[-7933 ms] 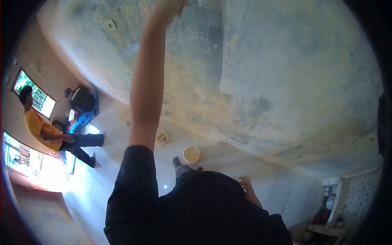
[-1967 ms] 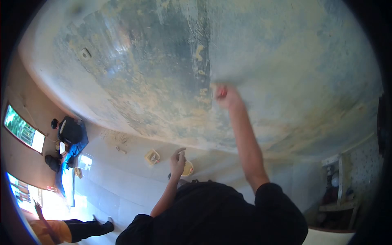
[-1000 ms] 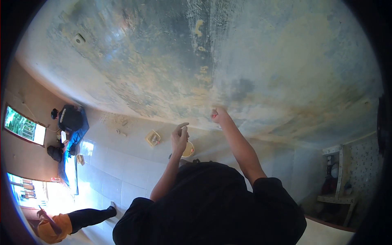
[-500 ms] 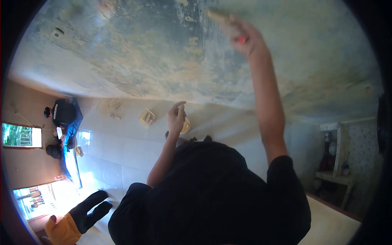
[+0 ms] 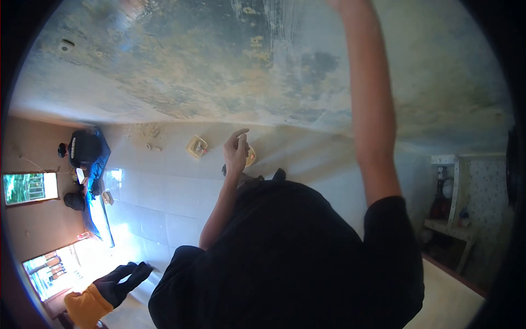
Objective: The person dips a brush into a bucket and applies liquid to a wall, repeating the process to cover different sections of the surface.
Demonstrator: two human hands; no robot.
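Note:
My left hand (image 5: 235, 152) hangs low in front of my body, above the floor, with its fingers loosely bent and apart and nothing visible in it. Just behind it, partly covered, is a yellowish container (image 5: 250, 157). The right arm (image 5: 373, 93) stretches up along the stained wall (image 5: 208, 71). Only the wrist end of my right hand (image 5: 341, 4) shows at the top edge; its fingers and whatever they hold are cut off. Pale scraped streaks and dark patches mark the wall's surface near that arm.
A pale square tub (image 5: 196, 147) with something inside stands on the tiled floor (image 5: 148, 192), near crumbled debris (image 5: 143, 131). Bags (image 5: 85, 147) lie on a blue sheet (image 5: 98, 164) at left. A person in orange (image 5: 87, 306) is at lower left. Shelves (image 5: 452, 203) stand at right.
My right hand, which held a yellowish tool against the wall, has moved up out of the frame. The left hand stays nearly in place. The person in orange has shifted slightly.

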